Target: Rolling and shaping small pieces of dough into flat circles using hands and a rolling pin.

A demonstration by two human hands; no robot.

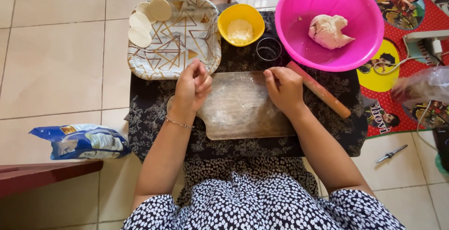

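Head view: both hands rest on a floured rectangular wooden board (241, 108), its long axis running left to right on a dark floral cloth (154, 113). Left hand (192, 86) is curled shut; whether it holds anything is unclear. Right hand (284, 88) presses down, fingers bent, just beside a wooden rolling pin (322, 92) angled toward lower right.

Both arms are extending forward from the bottom of the view, bare from the short sleeves down, forearms angling slightly inward toward each other. Left hand (192, 87) is sitting with wrist bent, fingers curling in toward the palm in a loose fist, thin bracelet on the wrist; whether it is gripping anything cannot be told. Right hand (284, 88) is resting palm down, knuckles up, fingers bending downward at the tips, level with the left and well apart from it.
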